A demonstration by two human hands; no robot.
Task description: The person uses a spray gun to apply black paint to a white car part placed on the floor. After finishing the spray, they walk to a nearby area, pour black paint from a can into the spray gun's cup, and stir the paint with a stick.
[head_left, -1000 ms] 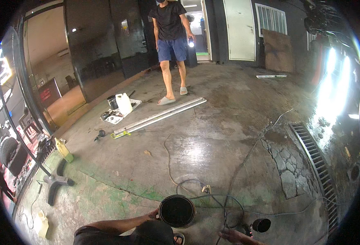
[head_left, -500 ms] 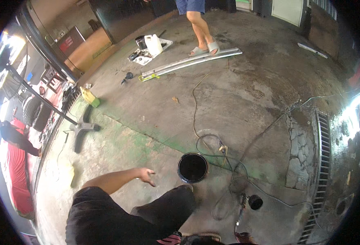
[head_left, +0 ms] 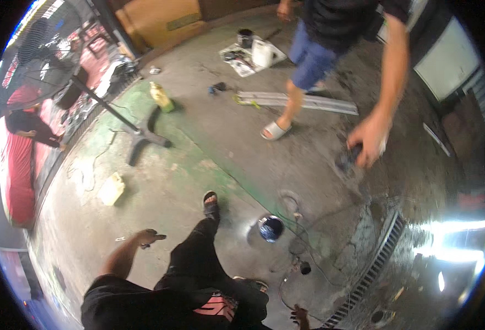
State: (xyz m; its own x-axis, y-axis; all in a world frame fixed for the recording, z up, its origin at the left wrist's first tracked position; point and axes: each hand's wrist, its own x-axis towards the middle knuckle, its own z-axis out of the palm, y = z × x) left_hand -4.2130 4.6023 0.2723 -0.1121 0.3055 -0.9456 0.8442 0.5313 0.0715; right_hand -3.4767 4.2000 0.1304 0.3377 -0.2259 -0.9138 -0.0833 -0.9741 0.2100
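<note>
My left hand (head_left: 150, 237) hangs over the floor at the lower left, its fingers stretched out and nothing in them. At the lower edge my right hand (head_left: 298, 314) is small and dark; its fingers look apart, and I make out nothing held. A round dark bucket (head_left: 271, 228) stands on the floor ahead of me, beyond both hands. Between it and my right hand lies a small black cup-like thing (head_left: 305, 268). Another person's hand (head_left: 370, 140) reaches down at the right, holding a dark object (head_left: 348, 158) blurred by motion.
A stand fan (head_left: 138, 132) is at the left, by a yellowish jug (head_left: 161, 98) and a pale yellow container (head_left: 111, 189). Cables (head_left: 314, 253) trail near the bucket. A drain grate (head_left: 366, 269) runs along the right. A long metal strip (head_left: 297, 102) lies behind the other person.
My view has shifted, and I look more upright, farther above the bucket. The other person has stepped off the metal strip, come nearer and bent down with a dark object in hand.
</note>
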